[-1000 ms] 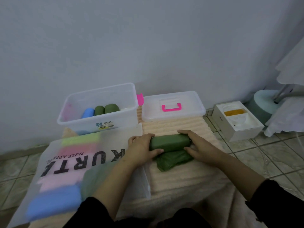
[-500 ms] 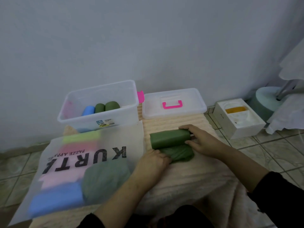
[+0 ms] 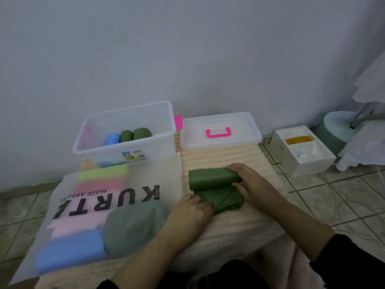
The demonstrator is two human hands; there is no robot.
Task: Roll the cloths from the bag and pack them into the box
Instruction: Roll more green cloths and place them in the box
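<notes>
While the right hand (image 3: 253, 185) grips the half-rolled green cloth (image 3: 214, 184), left hand (image 3: 192, 211) fingers pinch its loose near edge.

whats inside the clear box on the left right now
Inside the clear box lie three rolled cloths side by side: a blue roll and two dark green rolls. Anything beneath them or behind the label is hidden by the frosted wall.

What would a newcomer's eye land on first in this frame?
Probably the green cloth at centre, half rolled on the ribbed beige mat, with the right hand on the roll's end and the left hand at its loose near edge. Next, the clear box behind, holding three rolls.
</notes>
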